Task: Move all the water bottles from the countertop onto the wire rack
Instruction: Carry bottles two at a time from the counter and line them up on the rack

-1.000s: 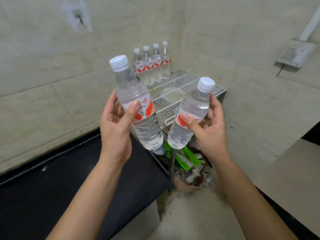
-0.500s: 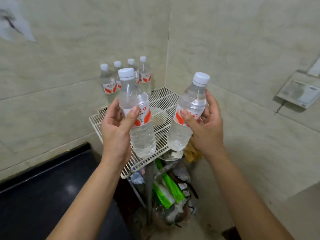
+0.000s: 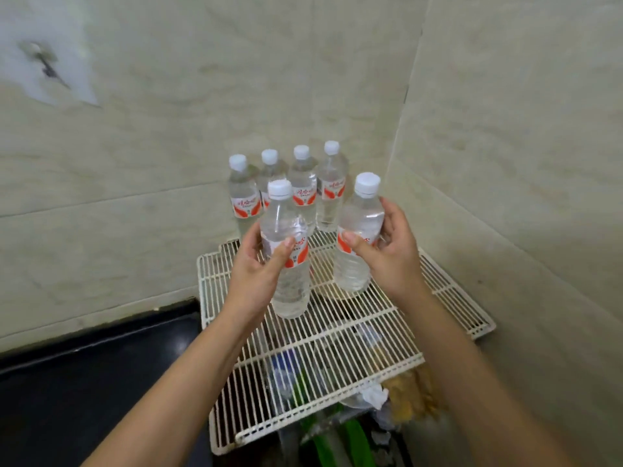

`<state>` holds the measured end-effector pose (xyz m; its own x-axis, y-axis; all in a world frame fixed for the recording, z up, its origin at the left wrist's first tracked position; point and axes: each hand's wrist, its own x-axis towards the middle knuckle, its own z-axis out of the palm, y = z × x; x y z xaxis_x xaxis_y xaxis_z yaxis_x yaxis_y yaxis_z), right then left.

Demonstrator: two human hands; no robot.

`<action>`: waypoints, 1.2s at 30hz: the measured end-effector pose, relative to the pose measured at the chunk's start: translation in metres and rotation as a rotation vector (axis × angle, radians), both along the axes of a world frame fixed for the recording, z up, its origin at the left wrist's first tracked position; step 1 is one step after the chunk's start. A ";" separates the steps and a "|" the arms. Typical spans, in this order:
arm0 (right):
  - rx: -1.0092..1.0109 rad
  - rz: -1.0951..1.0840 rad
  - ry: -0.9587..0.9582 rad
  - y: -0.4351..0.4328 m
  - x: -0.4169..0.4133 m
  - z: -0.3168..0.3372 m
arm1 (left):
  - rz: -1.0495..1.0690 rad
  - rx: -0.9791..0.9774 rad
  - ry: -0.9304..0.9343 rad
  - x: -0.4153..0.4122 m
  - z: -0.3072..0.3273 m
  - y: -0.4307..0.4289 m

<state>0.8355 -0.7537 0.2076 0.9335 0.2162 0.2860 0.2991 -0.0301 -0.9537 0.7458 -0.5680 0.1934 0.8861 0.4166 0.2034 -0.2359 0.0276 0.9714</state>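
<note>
Wire rack (image 3: 448, 294) sits below the fingers, 4 bottles (image 3: 305, 187) already lined up past them. Left hand (image 3: 258, 274) and right hand (image 3: 392, 254) each wrapped round a bottle mid-air. Prob placing step; next needs lowering both upright w/o tipping.

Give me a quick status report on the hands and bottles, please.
Left hand shut on left bottle, right hand shut on right bottle. Both held over wire rack. Four bottles already standing at back. Landing spot open.
</note>
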 end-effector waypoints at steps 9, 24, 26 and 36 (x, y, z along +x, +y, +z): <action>-0.091 0.320 0.062 0.069 0.095 -0.018 | 0.216 0.190 0.172 0.060 -0.007 0.049; -0.514 0.482 0.048 0.099 0.101 -0.092 | 0.259 0.477 0.340 0.064 -0.037 0.068; -0.523 0.450 0.094 0.098 0.095 -0.102 | 0.221 0.375 0.463 0.060 -0.047 0.060; -0.693 0.340 -0.006 0.108 0.088 -0.110 | 0.299 0.350 0.598 0.058 -0.080 0.057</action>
<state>0.9232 -0.6454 0.0971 0.7823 0.6227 -0.0142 0.4043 -0.5250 -0.7489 0.8040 -0.5111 0.1131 0.7462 0.6562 -0.1121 0.3856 -0.2888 0.8763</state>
